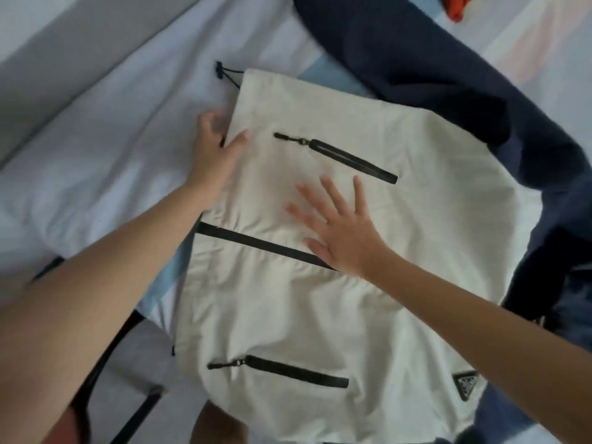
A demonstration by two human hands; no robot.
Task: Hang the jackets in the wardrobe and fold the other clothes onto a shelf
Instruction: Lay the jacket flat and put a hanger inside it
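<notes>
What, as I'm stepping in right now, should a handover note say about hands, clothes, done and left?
Left hand grips the edge of the cream jacket; right hand presses flat on its front.
The jacket lies zipped, front up, on the bed, with a navy garment bunched beside it.
Done: nothing visibly hung or folded.
Left: hang this jacket, then deal with the navy garment.

- The left hand (214, 149) and right hand (339, 232) are bare from fingertips to wrist.
- Both forearms (105, 277) are uncovered as far up as they can be seen.
- Beyond the near edge of the bed (96, 139), what looks like a bare knee (217, 424) shows.
- A reddish patch (64, 426) beside it may be clothing; too little shows to tell.
</notes>
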